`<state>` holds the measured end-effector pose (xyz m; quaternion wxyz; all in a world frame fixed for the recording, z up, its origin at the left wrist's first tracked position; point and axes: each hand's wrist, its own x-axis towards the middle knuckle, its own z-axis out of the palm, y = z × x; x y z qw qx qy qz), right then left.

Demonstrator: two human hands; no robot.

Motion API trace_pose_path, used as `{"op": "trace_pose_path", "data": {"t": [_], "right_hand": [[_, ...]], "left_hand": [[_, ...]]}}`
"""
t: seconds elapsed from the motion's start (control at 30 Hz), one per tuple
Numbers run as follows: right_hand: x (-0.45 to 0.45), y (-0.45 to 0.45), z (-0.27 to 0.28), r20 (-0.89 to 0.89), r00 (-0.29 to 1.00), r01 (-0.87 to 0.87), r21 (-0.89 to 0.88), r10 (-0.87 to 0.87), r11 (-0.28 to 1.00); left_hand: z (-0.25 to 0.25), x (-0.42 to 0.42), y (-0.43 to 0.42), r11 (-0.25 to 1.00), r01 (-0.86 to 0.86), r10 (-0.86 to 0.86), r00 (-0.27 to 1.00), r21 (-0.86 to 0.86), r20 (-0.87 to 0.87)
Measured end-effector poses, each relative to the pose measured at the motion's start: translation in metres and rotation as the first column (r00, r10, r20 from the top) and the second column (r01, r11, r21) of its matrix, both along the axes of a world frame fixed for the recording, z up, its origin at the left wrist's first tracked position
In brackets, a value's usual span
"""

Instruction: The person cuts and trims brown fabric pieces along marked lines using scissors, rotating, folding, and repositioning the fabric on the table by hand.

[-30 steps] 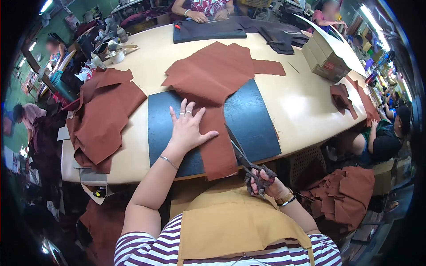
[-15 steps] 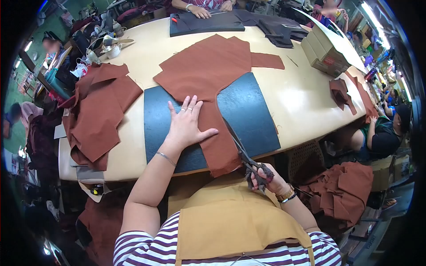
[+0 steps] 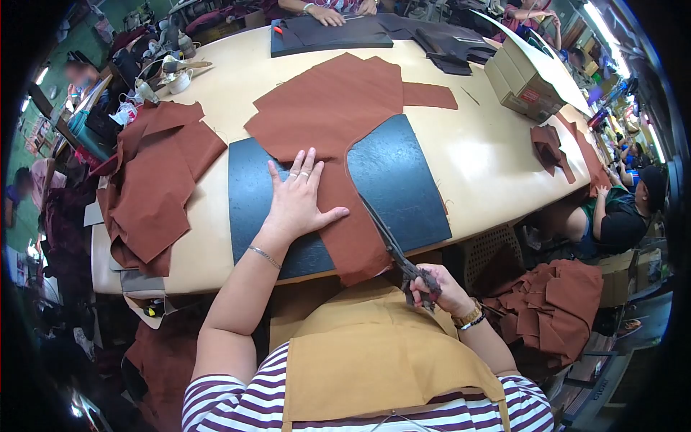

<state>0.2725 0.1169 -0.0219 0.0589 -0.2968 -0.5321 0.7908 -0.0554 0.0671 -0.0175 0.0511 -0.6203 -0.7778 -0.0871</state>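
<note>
My left hand (image 3: 296,201) lies flat with spread fingers on a rust-brown cloth piece (image 3: 331,108), pressing its narrow part against a dark board (image 3: 403,173). The cloth's wide part extends beyond the board onto the table, and its narrow end hangs at the near edge. My right hand (image 3: 437,289) is closed round the wrapped handles of large scissors (image 3: 389,241). The scissors' blades lie along the right edge of the cloth's narrow part, pointing away from me.
Folded brown cloth (image 3: 155,187) lies at the left of the table (image 3: 489,165). A cardboard box (image 3: 520,83) stands at the back right. Across the table, a person's hands (image 3: 327,16) rest on dark cloth. More brown cloth (image 3: 551,309) is heaped low at the right.
The cloth's wide part has flattened and its narrow part now slants to the right. My right hand has shifted slightly with the scissors. The view has moved a little.
</note>
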Motion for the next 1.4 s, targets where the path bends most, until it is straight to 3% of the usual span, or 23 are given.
{"op": "trace_pose_path", "data": {"t": [0.37,0.7,0.93,1.23,1.37,1.4], "right_hand": [[-0.011,0.004,0.014,0.089,0.996,-0.011,0.056,0.006,0.998],[-0.018,0.008,0.010,0.034,0.999,0.007,0.025,-0.008,1.000],[-0.012,0.008,0.015,0.090,0.996,-0.008,0.069,0.002,0.998],[-0.018,0.008,0.020,0.112,0.993,0.018,0.046,-0.023,0.999],[-0.010,0.007,0.011,0.068,0.998,0.014,0.048,-0.018,0.999],[-0.009,0.006,0.010,0.060,0.998,0.023,0.031,-0.024,0.999]], "left_hand": [[0.007,0.006,-0.004,0.999,0.039,-0.040,0.998,0.028,0.048],[0.011,0.011,-0.005,0.995,0.080,-0.082,0.996,0.056,0.031],[0.012,0.011,-0.005,0.995,0.079,-0.081,0.996,0.058,0.025],[0.022,0.015,-0.002,0.990,0.132,-0.131,0.991,0.046,-0.012],[0.033,-0.002,0.020,0.983,0.174,-0.183,0.967,-0.065,-0.178],[0.035,-0.007,0.026,0.974,0.218,-0.225,0.966,-0.063,-0.131]]}}
